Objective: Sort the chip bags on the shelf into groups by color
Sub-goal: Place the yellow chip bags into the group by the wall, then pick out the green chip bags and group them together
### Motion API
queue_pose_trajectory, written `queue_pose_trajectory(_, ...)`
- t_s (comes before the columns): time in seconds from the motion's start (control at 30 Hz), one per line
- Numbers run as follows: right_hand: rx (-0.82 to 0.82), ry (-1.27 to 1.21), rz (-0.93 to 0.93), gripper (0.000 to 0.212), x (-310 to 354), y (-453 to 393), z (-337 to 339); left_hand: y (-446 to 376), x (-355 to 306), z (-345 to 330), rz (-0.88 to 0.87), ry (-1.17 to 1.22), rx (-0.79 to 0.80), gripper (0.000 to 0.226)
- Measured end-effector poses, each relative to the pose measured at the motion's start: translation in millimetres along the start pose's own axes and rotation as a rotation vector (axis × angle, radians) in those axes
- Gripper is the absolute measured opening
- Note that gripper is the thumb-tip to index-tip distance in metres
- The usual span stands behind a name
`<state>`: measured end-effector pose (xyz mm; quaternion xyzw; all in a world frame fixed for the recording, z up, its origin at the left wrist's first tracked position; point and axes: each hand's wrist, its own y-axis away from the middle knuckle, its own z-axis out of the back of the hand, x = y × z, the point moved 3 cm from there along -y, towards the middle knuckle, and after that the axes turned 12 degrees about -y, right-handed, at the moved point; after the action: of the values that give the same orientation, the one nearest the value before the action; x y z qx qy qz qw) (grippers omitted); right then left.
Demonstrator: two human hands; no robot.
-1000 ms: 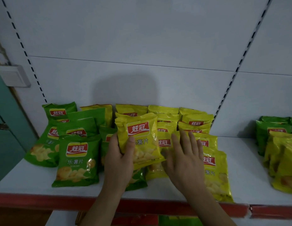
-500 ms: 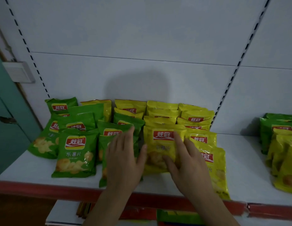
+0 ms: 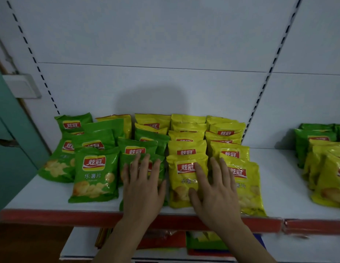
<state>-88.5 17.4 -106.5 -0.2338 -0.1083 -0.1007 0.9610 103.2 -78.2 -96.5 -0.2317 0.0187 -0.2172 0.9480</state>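
Observation:
Green chip bags (image 3: pixel 94 175) fill the left part of the white shelf (image 3: pixel 279 179) and yellow chip bags (image 3: pixel 227 130) fill the middle. My left hand (image 3: pixel 143 186) lies flat with straight fingers on a front green bag (image 3: pixel 127 162). My right hand (image 3: pixel 214 190) rests with spread fingers on the front yellow bag (image 3: pixel 181 171) and the yellow bag (image 3: pixel 249 186) beside it. One yellow bag (image 3: pixel 125 120) stands at the back among the green ones, and a green bag (image 3: pixel 152 139) sits between yellow bags behind my left hand.
A second mixed pile of green bags (image 3: pixel 313 137) and yellow bags (image 3: pixel 328 179) lies at the right end of the shelf. The shelf has a red front edge (image 3: pixel 51 217). A teal door (image 3: pixel 8 149) stands at the left. A lower shelf holds packets.
The yellow bag my left hand held up has been laid at the front of the yellow group. My left hand shifted onto the green bag; both hands now lie flat.

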Motion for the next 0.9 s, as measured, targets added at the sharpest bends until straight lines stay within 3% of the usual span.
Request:
queue_pose_trajectory(0.3,0.032,0.073,-0.070,0.074,8,4,0,6,6,5,-0.004,0.040,-0.049,0.062)
queue_pose_trajectory(0.43,-0.041,0.040,-0.088,0.071,17,9,11,8,13,8,0.006,0.086,-0.084,0.061)
queue_pose_trajectory(0.9,-0.092,-0.054,0.032,0.065,72,24,2,34,35,2,-0.001,0.169,-0.121,0.056)
